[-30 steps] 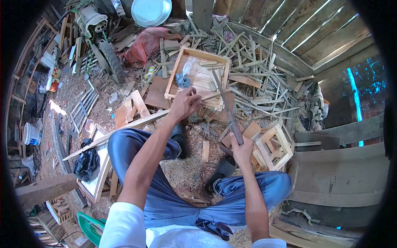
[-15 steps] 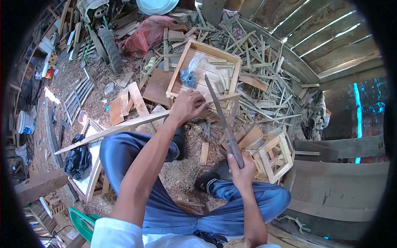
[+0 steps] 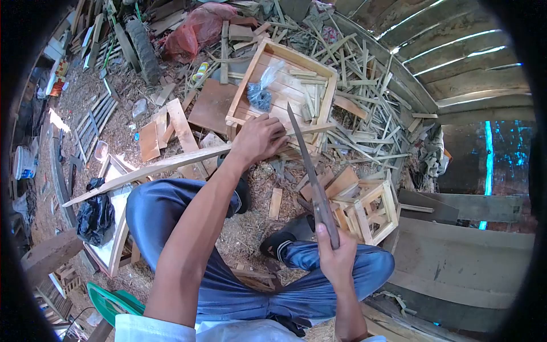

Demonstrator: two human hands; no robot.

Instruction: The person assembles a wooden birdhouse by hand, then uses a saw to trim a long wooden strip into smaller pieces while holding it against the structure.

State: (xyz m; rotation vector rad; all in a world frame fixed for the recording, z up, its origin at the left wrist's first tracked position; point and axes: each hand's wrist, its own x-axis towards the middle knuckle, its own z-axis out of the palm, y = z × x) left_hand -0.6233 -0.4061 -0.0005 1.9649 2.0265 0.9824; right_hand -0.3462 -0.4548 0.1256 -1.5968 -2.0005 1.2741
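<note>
My left hand [image 3: 261, 138] is closed around a long wooden strip [image 3: 171, 158], pressing it against the near edge of a shallow wooden crate [image 3: 235, 119]. One end of the strip reaches past the crate's right side; the other slants down left over my knee. In my right hand [image 3: 337, 256] is a handsaw [image 3: 310, 162], gripped by its handle with the thumb on top. Its dark, tapering blade crosses the strip just right of my left fingers, tip pointing away over the crate. A plastic bag of small dark pieces [image 3: 259, 97] and short slats [image 3: 310, 94] lie inside the crate.
A small slatted wooden frame [image 3: 373, 214] stands beside my right knee. Thin scrap sticks [image 3: 370, 114] are heaped behind the crate. At left are a black plastic bag [image 3: 96, 216] and a green plastic chair [image 3: 111, 299]. Sawdust and board offcuts [image 3: 182, 128] cover the ground.
My right hand has shifted slightly nearer to me with the handsaw. The camera view has tilted a little; my left hand keeps its hold on the strip.
</note>
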